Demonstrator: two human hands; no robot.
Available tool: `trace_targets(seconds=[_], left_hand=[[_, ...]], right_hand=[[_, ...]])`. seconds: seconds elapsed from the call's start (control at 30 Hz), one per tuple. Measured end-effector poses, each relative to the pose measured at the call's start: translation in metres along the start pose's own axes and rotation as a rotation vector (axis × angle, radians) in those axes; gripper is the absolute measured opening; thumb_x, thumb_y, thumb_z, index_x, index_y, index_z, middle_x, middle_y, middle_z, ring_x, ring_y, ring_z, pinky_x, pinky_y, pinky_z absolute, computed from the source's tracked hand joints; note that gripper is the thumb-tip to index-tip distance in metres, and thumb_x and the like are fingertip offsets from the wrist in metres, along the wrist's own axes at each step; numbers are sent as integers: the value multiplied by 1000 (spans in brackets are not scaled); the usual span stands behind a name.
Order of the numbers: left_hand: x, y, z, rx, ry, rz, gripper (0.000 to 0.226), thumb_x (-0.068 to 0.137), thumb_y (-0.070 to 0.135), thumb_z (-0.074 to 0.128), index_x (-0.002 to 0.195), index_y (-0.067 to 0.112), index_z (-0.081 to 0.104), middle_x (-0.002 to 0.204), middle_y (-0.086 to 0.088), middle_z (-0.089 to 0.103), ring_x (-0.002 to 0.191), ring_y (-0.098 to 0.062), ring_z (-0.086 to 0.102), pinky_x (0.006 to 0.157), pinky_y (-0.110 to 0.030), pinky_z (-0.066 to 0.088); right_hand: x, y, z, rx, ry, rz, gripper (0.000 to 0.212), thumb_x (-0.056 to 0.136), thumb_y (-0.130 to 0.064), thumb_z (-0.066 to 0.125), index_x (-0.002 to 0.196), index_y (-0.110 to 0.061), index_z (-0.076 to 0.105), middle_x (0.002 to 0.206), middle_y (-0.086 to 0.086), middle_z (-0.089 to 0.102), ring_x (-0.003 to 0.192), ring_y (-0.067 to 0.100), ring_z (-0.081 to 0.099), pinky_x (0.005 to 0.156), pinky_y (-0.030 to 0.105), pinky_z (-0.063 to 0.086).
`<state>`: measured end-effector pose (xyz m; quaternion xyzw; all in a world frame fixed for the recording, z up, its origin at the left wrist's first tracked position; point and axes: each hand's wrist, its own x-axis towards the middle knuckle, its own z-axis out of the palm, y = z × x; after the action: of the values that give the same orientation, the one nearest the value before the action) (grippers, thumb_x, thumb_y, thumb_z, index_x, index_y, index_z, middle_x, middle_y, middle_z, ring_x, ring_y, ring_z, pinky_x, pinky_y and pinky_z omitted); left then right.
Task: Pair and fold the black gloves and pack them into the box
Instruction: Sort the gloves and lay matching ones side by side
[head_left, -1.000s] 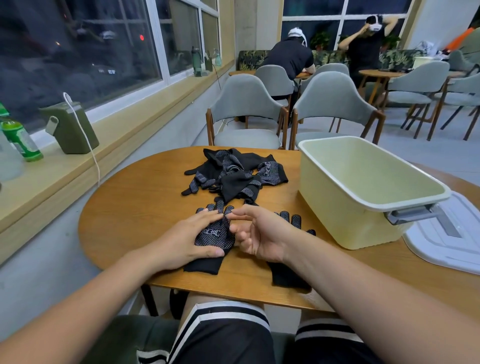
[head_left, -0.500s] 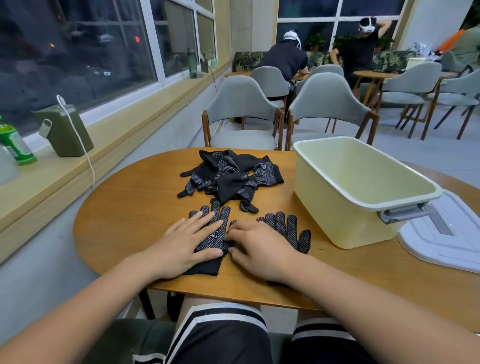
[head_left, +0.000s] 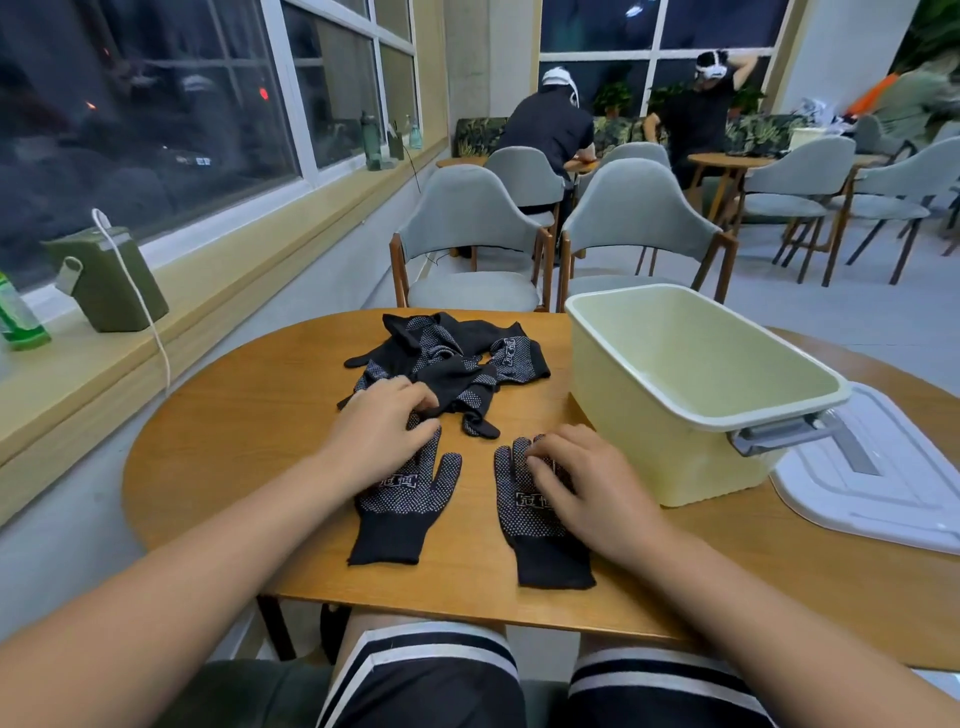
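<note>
Two black dotted gloves lie flat and apart on the wooden table (head_left: 234, 441) in the lower middle of the frame, cuffs toward the bottom edge. The left hand (head_left: 384, 431) rests on the finger end of the left glove (head_left: 400, 504). Its fingers are bent, with their tips at the near edge of the glove pile (head_left: 457, 353). Whether they pinch any cloth cannot be told. The right hand (head_left: 587, 483) lies on the right glove (head_left: 540, 525), covering its fingers and right side. Its own fingers are curled down onto the fabric. It is also unclear whether this hand grips the glove or only presses on it.

The pile is a loose tangle of more black gloves just above the left hand, near the centre of the frame. The cream box (head_left: 649, 457) stands open to the right of centre, just beside the right hand. Its white lid (head_left: 883, 483) lies flat at the right edge of the frame.
</note>
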<state>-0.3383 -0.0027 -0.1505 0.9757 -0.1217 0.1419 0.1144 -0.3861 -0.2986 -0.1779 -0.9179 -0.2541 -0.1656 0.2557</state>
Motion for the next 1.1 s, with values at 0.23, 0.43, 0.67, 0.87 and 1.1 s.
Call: trace_targets(seconds=[0.23,0.43,0.67,0.87,1.1], left_hand=[[51,17,8,-2,87,-60,25,96,39,72,119,28,67,104,11,59,104,-16,60,84,-37,53],[64,20,18,125,-33,-84,34,93,35,74,126,29,68,119,4,65,115,-23,64,96,-44,54],[67,10,14,-2,-19,-178,30,90,19,73,118,29,75,109,5,74,105,-21,68,86,-39,59],[74,0,11,-15,12,-163,7,96,29,75,90,33,75,89,8,74,91,-19,69,75,-40,61],[84,-2,-1,-112,57,-237,15,97,29,72,83,33,70,90,12,70,87,-13,65,70,-37,58]], right_hand=[[-11,17,4,101,136,49,12,109,-32,60,105,-26,69,98,-14,58,99,12,58,86,39,52],[-13,12,6,62,124,42,13,111,-35,55,105,-29,65,97,-15,57,98,11,57,83,39,52],[-13,9,6,40,130,45,17,112,-38,53,103,-28,63,93,-15,55,93,9,55,79,39,52],[-14,10,7,42,124,45,20,113,-40,50,101,-28,61,92,-14,54,93,10,55,79,40,52],[-14,11,8,48,123,50,22,113,-41,48,99,-29,59,90,-13,53,91,12,54,78,43,51]])
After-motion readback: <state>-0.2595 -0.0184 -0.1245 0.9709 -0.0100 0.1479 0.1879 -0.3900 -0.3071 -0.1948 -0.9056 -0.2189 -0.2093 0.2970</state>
